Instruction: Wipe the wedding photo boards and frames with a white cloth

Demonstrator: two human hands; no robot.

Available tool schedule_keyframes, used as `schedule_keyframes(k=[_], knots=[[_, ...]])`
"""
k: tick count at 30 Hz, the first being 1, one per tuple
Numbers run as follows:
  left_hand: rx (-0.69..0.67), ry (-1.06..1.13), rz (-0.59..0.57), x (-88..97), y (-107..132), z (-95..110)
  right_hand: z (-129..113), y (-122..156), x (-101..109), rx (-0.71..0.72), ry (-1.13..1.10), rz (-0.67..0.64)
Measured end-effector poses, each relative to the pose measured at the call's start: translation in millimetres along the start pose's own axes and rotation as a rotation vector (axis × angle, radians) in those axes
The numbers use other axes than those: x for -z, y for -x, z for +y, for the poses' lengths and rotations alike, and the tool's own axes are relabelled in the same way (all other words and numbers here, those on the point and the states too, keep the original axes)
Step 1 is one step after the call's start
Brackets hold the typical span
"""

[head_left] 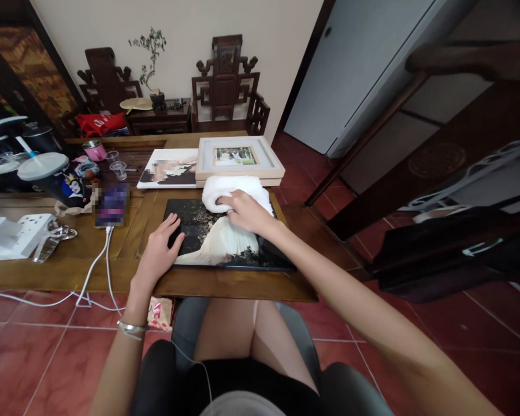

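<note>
A dark glossy photo panel (251, 254) lies flat on the wooden table (91, 254) in front of me. My left hand (160, 248) rests flat on its left edge, fingers spread. My right hand (245, 211) presses down on a white cloth (234, 190) at the panel's far edge, fingers curled over it. Behind the cloth lies a pale wooden framed photo (238, 156), and left of that a frameless photo print (169, 169).
On the table's left are a phone (111, 205) on a white cable, a white power strip (19, 234), a large dark cup with a lid (54, 179) and small clear cups (118, 169). Carved wooden chairs (225, 86) stand behind. A dark stair rail (437, 150) is to the right.
</note>
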State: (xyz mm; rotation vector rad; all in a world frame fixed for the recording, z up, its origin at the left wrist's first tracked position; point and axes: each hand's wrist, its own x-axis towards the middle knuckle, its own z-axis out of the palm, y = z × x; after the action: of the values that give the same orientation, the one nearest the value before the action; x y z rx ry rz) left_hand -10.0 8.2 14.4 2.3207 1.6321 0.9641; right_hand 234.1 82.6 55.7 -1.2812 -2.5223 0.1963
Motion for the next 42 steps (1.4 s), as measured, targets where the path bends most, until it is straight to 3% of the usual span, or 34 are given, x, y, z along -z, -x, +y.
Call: schedule_keyframes(k=[3, 9, 12, 15, 23, 27, 30, 38, 40, 42], knots=[[-0.009, 0.0, 0.013, -1.3, 0.3, -0.6, -15.7, 21.7, -2.6, 0.036, -0.006, -0.014], [0.002, 0.008, 0.026, -2.6, 0.9, 0.7, -75.3, 109.6, -0.5, 0.179, -0.058, -0.025], [0.013, 0.011, 0.022, -2.0, 0.9, 1.7, -92.2, 132.3, 3.9, 0.206, -0.098, -0.068], [0.023, 0.02, 0.018, -1.9, 1.1, 1.6, -87.3, 122.5, 2.9, 0.212, -0.123, -0.061], [0.025, 0.046, 0.027, -2.9, 2.1, 0.2, -29.7, 13.8, -3.0, 0.033, -0.029, -0.027], [0.032, 0.04, 0.025, -2.4, 2.0, 0.6, -23.1, -10.0, -1.4, -0.011, -0.007, -0.015], [0.034, 0.041, 0.023, -3.0, 2.0, -0.1, -35.5, 7.6, -3.2, 0.012, -0.012, -0.037], [0.026, 0.032, 0.012, -3.0, 2.2, 1.5, -96.0, 125.9, 2.5, 0.22, -0.189, -0.076], [0.032, 0.038, 0.007, -2.5, 2.2, 2.1, -99.6, 134.0, 2.4, 0.23, -0.204, -0.099], [0.037, 0.046, 0.001, -2.2, 2.3, 1.7, -95.5, 124.1, -0.7, 0.231, -0.195, -0.08]])
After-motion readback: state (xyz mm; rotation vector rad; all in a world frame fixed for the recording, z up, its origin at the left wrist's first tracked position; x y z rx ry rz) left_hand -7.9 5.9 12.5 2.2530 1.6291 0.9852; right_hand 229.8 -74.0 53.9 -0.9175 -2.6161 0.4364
